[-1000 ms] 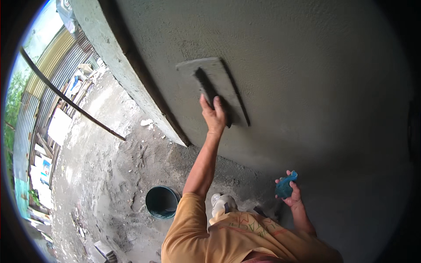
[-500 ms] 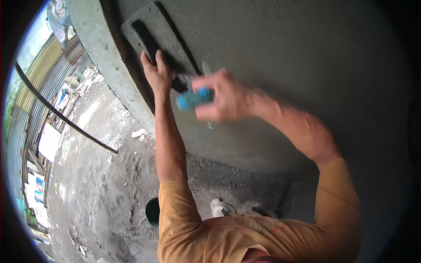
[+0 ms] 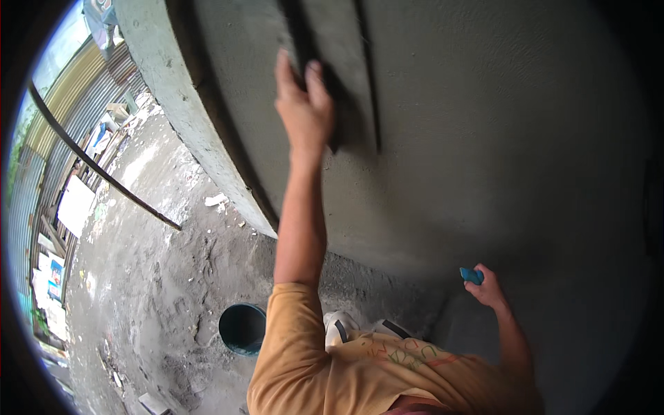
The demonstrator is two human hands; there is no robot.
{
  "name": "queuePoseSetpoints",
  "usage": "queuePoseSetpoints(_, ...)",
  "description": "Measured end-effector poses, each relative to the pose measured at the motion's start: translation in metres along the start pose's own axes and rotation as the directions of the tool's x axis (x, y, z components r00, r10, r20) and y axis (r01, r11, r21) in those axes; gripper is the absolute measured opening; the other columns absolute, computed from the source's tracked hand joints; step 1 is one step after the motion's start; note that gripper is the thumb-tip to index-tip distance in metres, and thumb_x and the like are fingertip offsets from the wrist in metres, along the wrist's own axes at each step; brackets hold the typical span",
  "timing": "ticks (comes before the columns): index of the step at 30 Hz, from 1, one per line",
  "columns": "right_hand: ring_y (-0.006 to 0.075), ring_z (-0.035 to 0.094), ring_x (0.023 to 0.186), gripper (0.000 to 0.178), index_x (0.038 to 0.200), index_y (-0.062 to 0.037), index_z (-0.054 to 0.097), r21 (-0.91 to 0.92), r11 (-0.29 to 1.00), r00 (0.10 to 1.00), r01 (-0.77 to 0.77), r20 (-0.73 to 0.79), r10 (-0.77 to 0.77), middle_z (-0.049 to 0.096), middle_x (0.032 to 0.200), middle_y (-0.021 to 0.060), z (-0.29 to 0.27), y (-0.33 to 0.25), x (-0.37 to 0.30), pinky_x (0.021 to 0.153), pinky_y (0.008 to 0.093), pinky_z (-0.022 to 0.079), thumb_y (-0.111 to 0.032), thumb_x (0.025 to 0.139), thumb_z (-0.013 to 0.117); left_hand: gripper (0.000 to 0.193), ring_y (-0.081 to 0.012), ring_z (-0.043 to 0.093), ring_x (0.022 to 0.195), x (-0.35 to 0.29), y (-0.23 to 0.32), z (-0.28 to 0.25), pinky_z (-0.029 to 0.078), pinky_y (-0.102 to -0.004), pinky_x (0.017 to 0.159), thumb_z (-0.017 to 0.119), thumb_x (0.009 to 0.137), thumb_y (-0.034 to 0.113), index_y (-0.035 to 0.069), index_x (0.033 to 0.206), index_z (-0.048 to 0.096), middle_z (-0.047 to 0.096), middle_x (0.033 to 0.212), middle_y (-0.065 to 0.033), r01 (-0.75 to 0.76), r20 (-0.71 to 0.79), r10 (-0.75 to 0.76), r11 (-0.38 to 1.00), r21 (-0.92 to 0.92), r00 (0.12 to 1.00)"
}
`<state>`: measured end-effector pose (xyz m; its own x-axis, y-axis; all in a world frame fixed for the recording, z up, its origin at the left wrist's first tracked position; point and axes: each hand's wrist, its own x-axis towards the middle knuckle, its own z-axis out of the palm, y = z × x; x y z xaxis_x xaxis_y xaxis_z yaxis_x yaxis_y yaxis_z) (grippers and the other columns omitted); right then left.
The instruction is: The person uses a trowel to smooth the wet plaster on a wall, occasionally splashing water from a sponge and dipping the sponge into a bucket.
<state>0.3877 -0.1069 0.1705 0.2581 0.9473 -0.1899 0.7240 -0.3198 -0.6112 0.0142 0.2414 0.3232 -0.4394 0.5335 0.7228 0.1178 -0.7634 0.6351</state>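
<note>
My left hand point(image 3: 304, 114) is closed around the dark handle of a plastering float point(image 3: 346, 66), its arm stretched far forward. Flat against the wet grey plaster wall point(image 3: 456, 131) lies the float's blade, partly blurred and running out of the top of the view. Lower down on the right, my right hand point(image 3: 490, 287) grips a small blue object point(image 3: 472, 276) near the wall's foot. Only one end of this object shows past the fingers, so I cannot make out its kind.
A raw concrete edge point(image 3: 200, 131) bounds the plaster on the left. On the rough ground beside my left sleeve stands a dark green bucket point(image 3: 242, 306). A curved dark rod point(image 3: 104, 173) crosses the left side, before corrugated metal sheeting point(image 3: 66, 104) and scattered debris.
The float has shifted right and up the view in my left hand. My right hand has drawn back from beside it to the lower right with the blue object. More of the bucket shows.
</note>
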Motion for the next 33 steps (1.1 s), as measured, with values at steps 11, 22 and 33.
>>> queuePoseSetpoints(11, 0.0175, 0.058, 0.071, 0.036, 0.094, -0.0011, 0.059, 0.123, 0.988, 0.995, -0.088, 0.055, 0.082, 0.061, 0.076, 0.0106, 0.046, 0.134, -0.033, 0.067, 0.0360, 0.049, -0.025, 0.073, 0.076, 0.051, -0.0438, 0.066, 0.109, -0.279, -0.111, -0.017, 0.052, -0.0411, 0.090, 0.060, 0.100, 0.015, 0.003, 0.144, 0.039, 0.065, 0.120, -0.0268, 0.398, 0.066, -0.424, 0.885, 0.244, 0.903)
queuePoseSetpoints(22, 0.0136, 0.059, 0.077, 0.036, 0.094, -0.0016, 0.059, 0.164, 0.961, 0.969, -0.224, 0.140, 0.202, 0.062, 0.081, 0.0056, 0.025, 0.213, -0.083, 0.069, 0.0337, 0.049, -0.027, 0.076, 0.078, 0.014, -0.0131, 0.045, 0.054, -0.055, -0.012, -0.013, 0.043, -0.0321, 0.050, 0.050, 0.104, 0.024, 0.014, 0.107, 0.040, 0.051, 0.074, -0.0031, 0.539, -0.050, -0.637, 0.688, -0.486, 0.769)
queuePoseSetpoints(33, 0.0162, 0.054, 0.074, 0.038, 0.094, -0.0014, 0.058, 0.186, 0.981, 0.997, -0.055, 0.058, 0.045, 0.059, 0.078, 0.0080, 0.025, 0.204, -0.066, 0.068, 0.0367, 0.048, -0.029, 0.075, 0.077, 0.014, -0.0109, 0.047, 0.052, -0.207, -0.033, 0.027, 0.041, -0.0280, 0.041, 0.048, 0.105, 0.019, 0.014, 0.103, 0.035, 0.049, 0.070, -0.0019, 0.674, -0.067, -0.841, 0.476, -0.566, 0.538)
